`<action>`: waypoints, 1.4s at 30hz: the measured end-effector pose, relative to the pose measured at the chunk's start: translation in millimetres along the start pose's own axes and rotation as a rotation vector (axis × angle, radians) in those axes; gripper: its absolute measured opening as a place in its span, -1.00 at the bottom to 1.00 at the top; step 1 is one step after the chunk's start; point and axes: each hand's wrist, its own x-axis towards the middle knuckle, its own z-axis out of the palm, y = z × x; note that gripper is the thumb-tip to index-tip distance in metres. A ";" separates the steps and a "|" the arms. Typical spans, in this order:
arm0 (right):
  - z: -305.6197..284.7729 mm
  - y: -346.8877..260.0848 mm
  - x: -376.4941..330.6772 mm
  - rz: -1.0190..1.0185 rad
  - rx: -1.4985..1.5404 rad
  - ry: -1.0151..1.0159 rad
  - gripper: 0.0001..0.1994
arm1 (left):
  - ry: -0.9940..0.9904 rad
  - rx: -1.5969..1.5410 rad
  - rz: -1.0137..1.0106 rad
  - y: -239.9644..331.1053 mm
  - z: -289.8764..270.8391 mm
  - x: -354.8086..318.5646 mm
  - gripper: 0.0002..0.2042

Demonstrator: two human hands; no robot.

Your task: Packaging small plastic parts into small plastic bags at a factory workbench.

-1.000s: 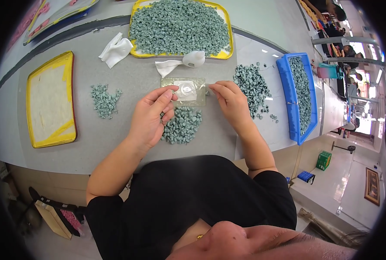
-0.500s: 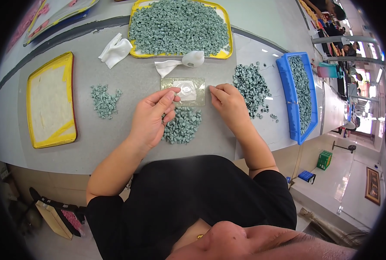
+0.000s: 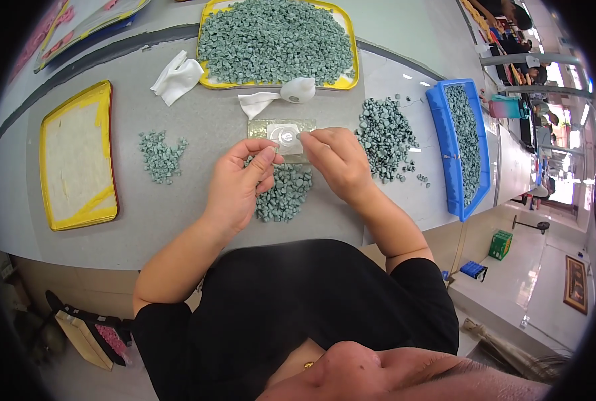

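Over the near-left corner of a clear greenish plate (image 3: 258, 129), my left hand (image 3: 243, 175) is closed in a pinch; whatever lies between its thumb and forefinger is too small to make out. My right hand (image 3: 340, 160) is also pinched, its fingertips at the right side of a white square with a round clear centre (image 3: 285, 136) on that plate. Its fingers hide what they may hold. Just below the hands lies a heap of small green stones (image 3: 286, 195), partly covered by my left hand. To its left is a smaller group of green stones (image 3: 162, 158).
Beyond the plate stands a yellow-rimmed tray (image 3: 356, 60) heaped with green stones. A white bulb-shaped thing (image 3: 298, 90) and crumpled white cloth (image 3: 177, 77) lie before it. Darker stones (image 3: 383, 137) and a blue bin (image 3: 453, 180) are right; a yellow-edged tray (image 3: 77, 157) is left.
My right hand has moved left, from beside the plate's right edge to over the plate by the white square. My left hand has barely shifted and stays pinched.
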 end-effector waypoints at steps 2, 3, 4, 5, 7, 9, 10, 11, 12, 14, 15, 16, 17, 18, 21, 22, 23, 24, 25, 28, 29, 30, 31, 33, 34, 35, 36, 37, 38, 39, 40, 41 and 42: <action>0.1 -0.3 1.3 -0.070 -0.037 -0.046 -0.65 | -0.007 -0.015 -0.017 -0.5 -0.4 -0.3 -0.90; 0.1 -0.1 1.5 -0.070 -0.035 -0.045 -0.65 | -0.019 -0.004 -0.024 -1.9 -1.0 -0.3 -0.90; 0.8 -0.3 2.2 -0.083 -0.054 -0.058 -0.63 | -0.033 0.003 -0.030 -2.9 -2.6 -0.4 -0.89; 1.6 -0.5 2.8 -0.097 -0.073 -0.071 -0.62 | -0.033 0.000 -0.029 -2.6 -3.1 -1.2 -0.89; 2.6 -0.5 3.7 -0.112 -0.077 -0.074 -0.62 | -0.050 0.001 -0.047 -0.4 -0.3 -3.3 -0.85; 1.6 -0.6 3.8 -0.126 -0.081 -0.076 -0.62 | -0.032 0.040 -0.062 0.8 4.1 -4.2 -0.83; 1.1 -1.6 3.6 -0.122 -0.071 -0.076 -0.63 | -0.012 0.081 -0.078 2.0 5.8 -4.9 -0.80; 0.9 -2.3 3.6 -0.118 -0.062 -0.077 -0.64 | -0.011 0.081 -0.077 3.7 7.1 -6.0 -0.80; 1.6 -2.1 2.7 -0.119 -0.062 -0.077 -0.64 | -0.013 0.106 -0.095 5.4 8.2 -7.1 -0.77; 4.0 -2.4 0.3 -0.010 0.106 -0.028 -0.70 | -0.014 0.130 -0.110 5.6 8.5 -8.6 -0.74; 4.5 -5.4 0.3 -0.012 0.107 -0.028 -0.70 | -0.006 0.144 -0.110 3.9 8.3 -8.6 -0.71; 5.5 -10.5 -0.3 0.198 0.236 -0.010 -0.76 | 0.002 0.156 -0.111 2.6 8.3 -8.9 -0.68; 5.9 -14.2 -1.0 0.408 0.364 0.008 -0.83 | 0.003 0.155 -0.109 2.7 9.5 -9.5 -0.68; 5.8 -15.5 -1.7 0.406 0.365 0.006 -0.83 | -0.002 0.148 -0.118 3.2 11.3 -10.1 -0.67; 5.6 -19.2 -4.3 0.693 0.739 -0.041 -0.93 | 0.005 0.128 -0.128 -0.1 16.9 -9.3 -0.68; 5.6 -21.3 -4.6 0.789 0.897 -0.024 -0.94 | 0.018 0.116 -0.131 -1.2 18.1 -8.8 -0.71; 5.8 -23.0 -5.1 0.884 1.056 -0.006 -0.95 | 0.018 0.116 -0.130 -1.4 18.3 -8.4 -0.71; 6.0 -24.2 -5.9 0.884 1.057 -0.006 -0.95 | 0.015 0.114 -0.137 -1.7 18.6 -7.8 -0.70; 6.0 -24.8 -6.6 0.848 1.052 -0.004 -0.95 | 0.010 0.111 -0.144 -2.0 19.3 -7.2 -0.70; 7.6 -21.4 -11.3 0.677 0.884 0.009 -0.94 | 0.019 0.106 -0.144 -4.8 21.4 -7.2 -0.70; 8.3 -19.9 -12.5 0.542 0.721 0.019 -0.92 | 0.018 0.106 -0.145 -5.1 21.5 -6.9 -0.70; 7.9 -19.8 -11.4 0.543 0.720 0.020 -0.92 | 0.022 0.106 -0.148 -5.2 21.2 -6.6 -0.70; 7.4 -20.5 -9.0 0.401 0.587 0.061 -0.89 | 0.026 0.105 -0.152 -5.3 21.1 -6.3 -0.70; 8.8 -21.2 -5.8 0.261 0.454 0.101 -0.85 | 0.029 0.105 -0.150 -6.2 20.9 -6.3 -0.70; 10.0 -21.6 -4.7 0.180 0.409 0.142 -0.83 | 0.030 0.105 -0.149 -6.5 20.7 -6.2 -0.70; 10.8 -21.5 -4.1 0.100 0.363 0.183 -0.80 | 0.030 0.105 -0.150 -6.1 20.4 -6.2 -0.70; 11.2 -20.7 -4.3 0.100 0.363 0.183 -0.80 | 0.022 0.118 -0.157 -5.2 19.8 -6.3 -0.68; 11.9 -19.9 -5.1 0.060 0.344 0.177 -0.78 | 0.015 0.131 -0.163 -4.8 19.1 -6.6 -0.67; 12.1 -19.4 -5.6 0.019 0.325 0.171 -0.76 | 0.017 0.130 -0.163 -5.0 18.7 -6.8 -0.67; 11.3 -19.6 -5.2 0.018 0.326 0.170 -0.76 | 0.011 0.130 -0.161 -5.2 18.5 -7.0 -0.66; 9.8 -19.9 -4.6 -0.007 0.309 0.155 -0.74 | 0.005 0.131 -0.158 -5.5 18.3 -7.0 -0.66; 9.0 -20.1 -4.3 -0.032 0.292 0.140 -0.72 | 0.005 0.130 -0.158 -5.7 17.7 -7.1 -0.66; 9.0 -20.1 -4.4 -0.032 0.293 0.139 -0.72 | -0.009 0.126 -0.155 -5.8 17.0 -7.3 -0.66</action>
